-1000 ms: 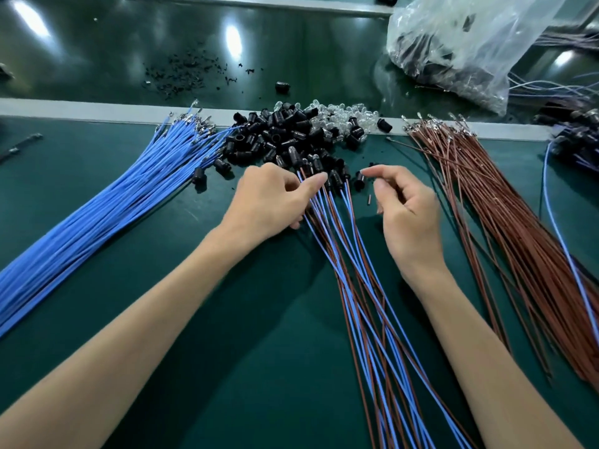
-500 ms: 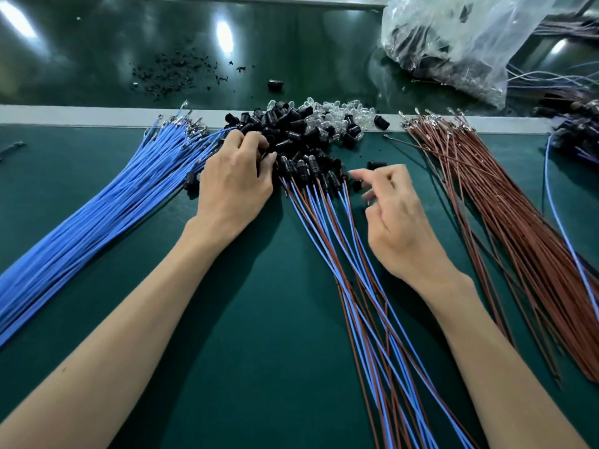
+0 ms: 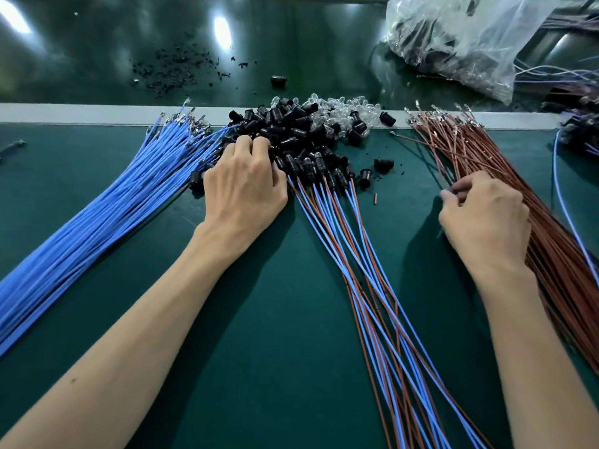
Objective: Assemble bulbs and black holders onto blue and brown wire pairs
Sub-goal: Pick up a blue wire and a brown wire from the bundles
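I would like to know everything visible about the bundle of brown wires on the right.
The bundle of brown wires is a loose sheaf of many thin strands, apparently plastic-insulated, lying flat on the green table. It runs from the grey strip at the far side toward the near right edge. Small bare metal terminals tip the far ends, spread unevenly. A few strands stray leftward. The right hand rests over its left side, fingers curled, seemingly pinching a strand.
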{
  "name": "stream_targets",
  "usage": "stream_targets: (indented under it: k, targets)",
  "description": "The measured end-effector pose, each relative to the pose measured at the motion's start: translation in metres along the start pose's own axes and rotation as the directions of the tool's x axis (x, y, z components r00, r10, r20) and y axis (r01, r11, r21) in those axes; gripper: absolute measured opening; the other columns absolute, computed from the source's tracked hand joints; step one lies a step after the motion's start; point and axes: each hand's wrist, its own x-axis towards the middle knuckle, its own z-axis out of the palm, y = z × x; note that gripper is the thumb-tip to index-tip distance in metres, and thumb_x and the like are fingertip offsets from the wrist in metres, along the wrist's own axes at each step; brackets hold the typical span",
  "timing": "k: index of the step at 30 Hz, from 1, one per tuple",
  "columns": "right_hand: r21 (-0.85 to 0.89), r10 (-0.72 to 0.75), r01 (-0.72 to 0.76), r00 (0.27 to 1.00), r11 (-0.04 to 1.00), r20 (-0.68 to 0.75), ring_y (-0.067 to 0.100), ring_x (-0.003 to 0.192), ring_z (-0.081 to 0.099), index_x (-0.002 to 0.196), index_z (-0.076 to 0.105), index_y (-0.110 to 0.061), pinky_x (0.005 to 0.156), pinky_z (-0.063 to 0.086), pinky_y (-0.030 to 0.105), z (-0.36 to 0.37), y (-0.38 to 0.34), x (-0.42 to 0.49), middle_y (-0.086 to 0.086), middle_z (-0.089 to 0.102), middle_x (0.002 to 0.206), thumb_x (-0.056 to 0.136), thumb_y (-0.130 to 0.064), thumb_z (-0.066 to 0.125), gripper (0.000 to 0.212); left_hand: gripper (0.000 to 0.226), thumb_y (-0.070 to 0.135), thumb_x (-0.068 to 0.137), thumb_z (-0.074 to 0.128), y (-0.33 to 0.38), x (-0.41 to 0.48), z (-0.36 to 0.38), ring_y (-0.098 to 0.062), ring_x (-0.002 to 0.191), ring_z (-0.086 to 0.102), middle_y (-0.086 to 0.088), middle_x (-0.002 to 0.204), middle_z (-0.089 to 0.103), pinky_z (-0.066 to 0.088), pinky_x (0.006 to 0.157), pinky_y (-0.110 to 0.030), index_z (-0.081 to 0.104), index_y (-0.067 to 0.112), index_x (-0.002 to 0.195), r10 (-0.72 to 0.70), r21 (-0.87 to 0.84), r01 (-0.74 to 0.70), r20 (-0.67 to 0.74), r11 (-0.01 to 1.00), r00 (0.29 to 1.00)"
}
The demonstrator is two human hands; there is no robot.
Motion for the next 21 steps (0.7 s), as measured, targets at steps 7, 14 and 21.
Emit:
stream_targets:
  k: [7,14,21]
  targets:
    - [0.038,-0.013,0.012,0.999,0.999,0.038,0.038,0.087,0.059,0.092,0.070,-0.005,0.082,0.048,0.040,-0.005,-0.003,0.002,0.022,0.068,0.091,0.086,-0.020,0.060,0.019,0.031,0.025,0.098,0.048,0.003,0.004,-0.008,-0.028,0.091,0.054,-0.016,0.106,0.056,0.033,0.070,-0.027,0.058,0.002,0.117,-0.044,-0.278,0.011,-0.113,0.961,0.993]
    - [0.877,-0.059,-0.231,0.958,0.420,0.281,0.002,0.043,0.047,0.083,0.060,-0.019,0.046,0.039,0.016,-0.013,-0.037,-0.003,-0.008,0.065,0.057,0.093,-0.016,0.055,0.012,0.016,0.018,0.095,0.054,0.029,0.010,-0.045,-0.010,0.086,0.058,-0.004,0.095,0.063,0.051,0.079,-0.027,0.064,0.008,0.103,0.250,-0.824,0.323,0.472,0.466,0.845]
    - [0.964,0.011,-0.243,0.969,-0.110,0.245,0.009,0.043,0.048,0.093,0.037,-0.017,0.043,0.037,0.018,0.005,-0.060,-0.018,0.000,0.066,0.059,0.104,-0.012,0.037,0.012,0.029,0.019,0.093,0.055,0.022,0.006,-0.058,-0.009,0.094,0.063,0.001,0.103,0.069,0.046,0.080,-0.021,0.062,-0.001,0.113,0.736,-0.768,0.354,0.628,0.534,0.254]
